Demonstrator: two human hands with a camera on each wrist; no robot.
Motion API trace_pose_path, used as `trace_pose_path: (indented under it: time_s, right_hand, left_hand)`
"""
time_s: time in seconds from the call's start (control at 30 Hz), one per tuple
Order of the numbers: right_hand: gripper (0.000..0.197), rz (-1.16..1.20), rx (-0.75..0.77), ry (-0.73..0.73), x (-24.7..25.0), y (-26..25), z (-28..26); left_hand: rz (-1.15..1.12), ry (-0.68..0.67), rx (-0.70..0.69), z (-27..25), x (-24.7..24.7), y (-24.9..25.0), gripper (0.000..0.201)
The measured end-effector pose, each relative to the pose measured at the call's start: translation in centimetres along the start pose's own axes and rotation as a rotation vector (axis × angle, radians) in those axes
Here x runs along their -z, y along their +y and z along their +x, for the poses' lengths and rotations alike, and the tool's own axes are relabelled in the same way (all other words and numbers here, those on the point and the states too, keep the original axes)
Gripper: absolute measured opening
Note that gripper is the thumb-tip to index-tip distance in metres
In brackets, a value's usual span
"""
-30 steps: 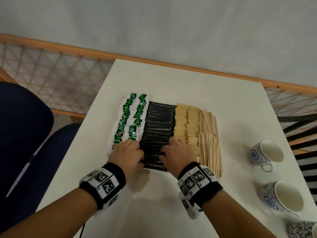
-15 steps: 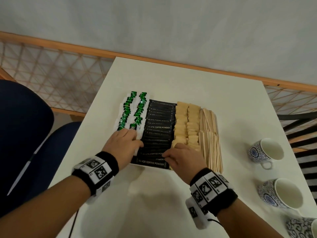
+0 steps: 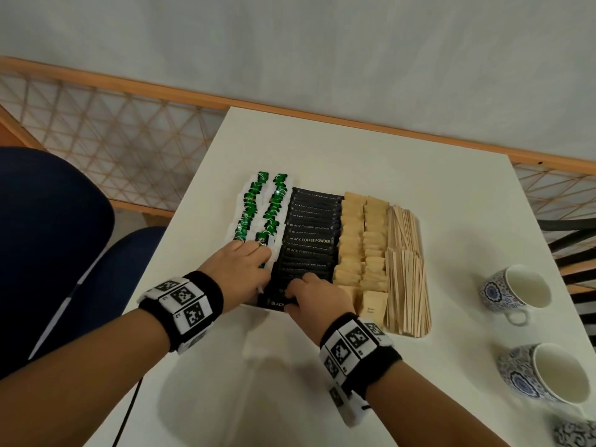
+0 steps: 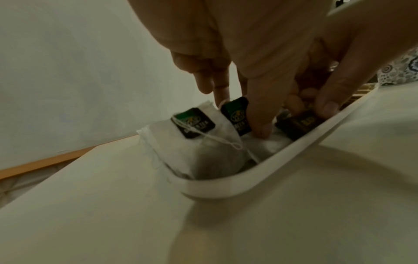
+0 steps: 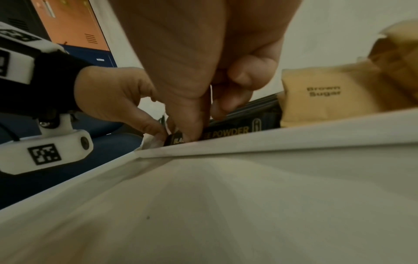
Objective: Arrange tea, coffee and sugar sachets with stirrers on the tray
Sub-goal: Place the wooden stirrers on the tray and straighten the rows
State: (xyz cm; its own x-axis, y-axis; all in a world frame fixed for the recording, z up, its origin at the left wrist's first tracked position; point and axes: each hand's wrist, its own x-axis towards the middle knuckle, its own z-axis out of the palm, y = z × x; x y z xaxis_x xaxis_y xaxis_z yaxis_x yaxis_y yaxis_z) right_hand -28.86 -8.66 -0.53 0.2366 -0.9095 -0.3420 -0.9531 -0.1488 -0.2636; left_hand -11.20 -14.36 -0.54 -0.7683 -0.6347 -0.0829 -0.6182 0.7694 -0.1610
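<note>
A white tray [image 4: 226, 189] holds rows of green-tagged tea bags [image 3: 250, 208], black coffee sachets [image 3: 311, 230], brown sugar sachets [image 3: 364, 240] and wooden stirrers [image 3: 406, 269]. My left hand [image 3: 258, 253] is over the nearest tea bags. In the left wrist view its straight thumb [image 4: 260, 125] presses down on a tea bag [image 4: 203, 148] and the fingers touch the tags. My right hand [image 3: 295, 291] is at the tray's near edge. Its thumb and curled fingers pinch the front coffee sachet [image 5: 228, 133] beside a brown sugar sachet [image 5: 325, 100].
Two patterned cups [image 3: 512, 288] [image 3: 545, 372] stand on the white table [image 3: 354, 156] at the right, with part of a third [image 3: 577, 433] at the corner. A blue chair [image 3: 54, 237] sits left of the table. A wooden lattice railing [image 3: 113, 140] runs behind.
My right hand has slid back and left onto the nearest coffee sachets. My left hand has shifted from the coffee row's edge onto the near tea bags.
</note>
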Motion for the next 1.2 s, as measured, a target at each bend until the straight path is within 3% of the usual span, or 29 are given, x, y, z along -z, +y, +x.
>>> trace_pose_path:
  time_s: [0.17, 0.4, 0.63, 0.8, 0.93, 1.03, 1.2]
  right_hand:
    - [0.025, 0.074, -0.043, 0.019, -0.1, 0.2, -0.3]
    - [0.023, 0.109, -0.084, 0.029, -0.2, 0.4, -0.1]
    - [0.023, 0.113, -0.067, 0.036, -0.2, 0.2, 0.2]
    - [0.017, 0.286, -0.067, 0.257, 1.9, 2.6, -1.7]
    - [0.019, 0.377, -0.245, 0.467, 3.8, 8.4, -4.5]
    - [0.021, 0.361, -0.388, 0.477, 3.3, 12.3, -6.4]
    - [0.033, 0.414, -0.553, 0.506, 0.7, 14.5, -8.4]
  left_hand:
    - [-0.081, 0.000, 0.071, -1.0, -0.3, -0.8, 0.028]
    - [-0.161, 0.015, 0.066, -1.7, -0.1, -1.3, 0.029]
    - [-0.211, 0.116, 0.087, -0.8, -0.4, -0.2, 0.030]
    - [-0.336, 0.230, 0.147, -0.1, -0.7, 0.6, 0.033]
    - [-0.434, 0.157, 0.062, 0.8, -0.2, 1.6, 0.025]
    - [-0.458, 0.068, 0.028, 1.6, -0.1, 2.8, 0.020]
    - [-0.596, -0.058, 0.073, 3.9, 0.9, 5.5, 0.020]
